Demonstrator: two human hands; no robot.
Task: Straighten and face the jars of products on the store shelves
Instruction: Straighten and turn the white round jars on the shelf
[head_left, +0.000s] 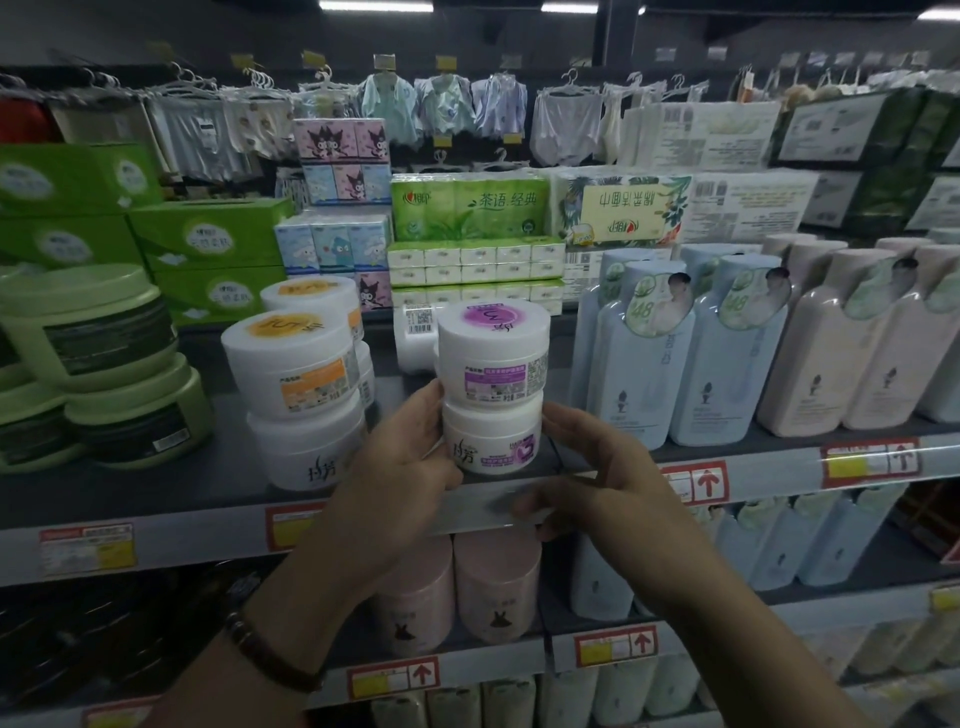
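Two white jars with purple labels stand stacked on the dark shelf (156, 493). The lower purple jar (491, 439) shows its front label; the upper purple jar (493, 351) shows its back label with small print. My left hand (410, 457) grips the lower jar's left side, thumb up against the stack. My right hand (597, 467) curls round the lower jar's right side, its fingertips by the shelf edge. To the left stands a stack of white jars with orange labels (296, 364) over a plain white jar (311, 452).
Green jars (93, 332) are stacked at far left. Blue bottles (639, 358) and pink bottles (841, 348) stand close on the right. A white jar (415, 332) sits behind the purple stack. Tissue packs fill the shelf above; pink jars (498, 587) sit below.
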